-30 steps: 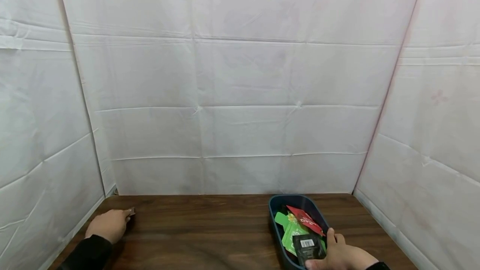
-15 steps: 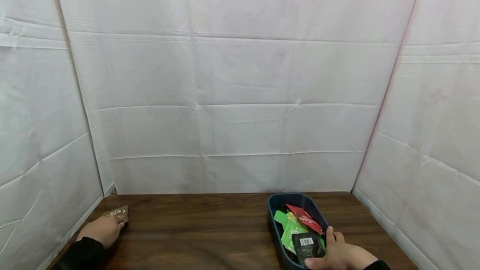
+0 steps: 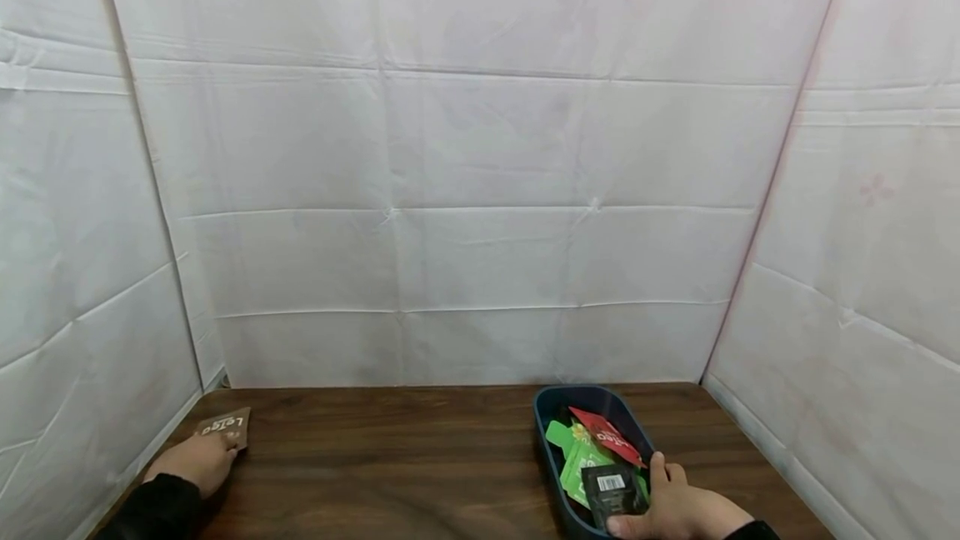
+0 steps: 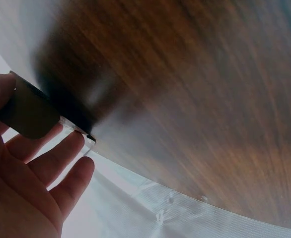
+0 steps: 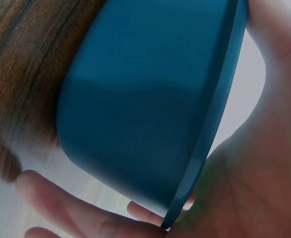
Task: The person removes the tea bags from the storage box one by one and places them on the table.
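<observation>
My left hand (image 3: 193, 465) pinches a brown tea sachet (image 3: 230, 423) with pale lettering, over the far left of the table. In the left wrist view, the thumb lies on one face of the sachet (image 4: 30, 113) and the fingers (image 4: 61, 154) spread behind it. My right hand (image 3: 686, 508) grips the right rim of a dark blue plastic bin (image 3: 543, 448), thumb inside and fingers outside. Red (image 3: 609, 437), green (image 3: 581, 469) and black (image 3: 609, 494) sachets lie in it. The right wrist view shows the bin's smooth outer wall (image 5: 140, 109) close beside the fingers.
The dark wood table (image 3: 397, 465) stretches between the two hands. White sheeting forms a back wall (image 3: 480, 257), a left wall (image 3: 82, 290) and a right wall (image 3: 855, 298) round it. The left hand is close to the left wall.
My left hand has shifted left and slightly nearer, and the sachet has turned from a small visible corner to showing its lettered face. The right hand stays on the bin.
</observation>
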Demonstrator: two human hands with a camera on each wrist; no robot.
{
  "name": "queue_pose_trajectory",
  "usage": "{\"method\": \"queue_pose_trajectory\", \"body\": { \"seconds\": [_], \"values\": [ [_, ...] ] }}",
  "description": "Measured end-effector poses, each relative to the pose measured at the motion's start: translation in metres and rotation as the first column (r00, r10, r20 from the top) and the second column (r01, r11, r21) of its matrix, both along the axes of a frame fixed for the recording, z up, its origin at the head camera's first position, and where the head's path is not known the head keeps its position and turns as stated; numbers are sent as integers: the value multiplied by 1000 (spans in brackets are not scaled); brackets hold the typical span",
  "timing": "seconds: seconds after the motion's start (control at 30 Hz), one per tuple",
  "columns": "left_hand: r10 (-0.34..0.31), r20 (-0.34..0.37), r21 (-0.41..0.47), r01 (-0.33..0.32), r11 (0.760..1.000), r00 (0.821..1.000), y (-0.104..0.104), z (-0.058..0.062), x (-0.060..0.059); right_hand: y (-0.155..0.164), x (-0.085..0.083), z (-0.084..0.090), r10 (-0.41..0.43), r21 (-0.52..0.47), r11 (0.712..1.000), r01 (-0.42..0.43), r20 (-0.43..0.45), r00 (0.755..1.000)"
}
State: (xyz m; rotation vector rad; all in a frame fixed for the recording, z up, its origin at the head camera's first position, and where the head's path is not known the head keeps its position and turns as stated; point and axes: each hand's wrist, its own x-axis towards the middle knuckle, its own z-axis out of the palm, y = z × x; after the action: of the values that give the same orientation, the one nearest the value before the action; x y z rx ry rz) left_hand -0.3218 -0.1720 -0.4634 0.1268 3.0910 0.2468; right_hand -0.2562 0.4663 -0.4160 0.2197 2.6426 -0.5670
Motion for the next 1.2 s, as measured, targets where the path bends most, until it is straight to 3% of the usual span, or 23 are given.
{"method": "queue_pose_trajectory", "body": {
  "seconds": [0.13, 0.33, 0.93, 1.2],
  "values": [
    [11, -1, 4, -11, 1000, 1000, -1, -1, 0, 0, -1, -3, -3, -3, 1000, 3, -2, 1000],
    [32, 54, 0, -33, 999, 998, 0, 1, 0, 1, -1, -3, -12, -5, 1000, 12, 4, 1000],
    [21, 24, -49, -20, 999, 999, -1, -7, -7, 2, -5, -7, -30, 0, 1000, 30, 13, 999],
    [34, 26, -80, -31, 996, 999, 9, 4, -11, 1, -3, -5, -22, -15, 1000, 22, 19, 1000]
  ]
}}
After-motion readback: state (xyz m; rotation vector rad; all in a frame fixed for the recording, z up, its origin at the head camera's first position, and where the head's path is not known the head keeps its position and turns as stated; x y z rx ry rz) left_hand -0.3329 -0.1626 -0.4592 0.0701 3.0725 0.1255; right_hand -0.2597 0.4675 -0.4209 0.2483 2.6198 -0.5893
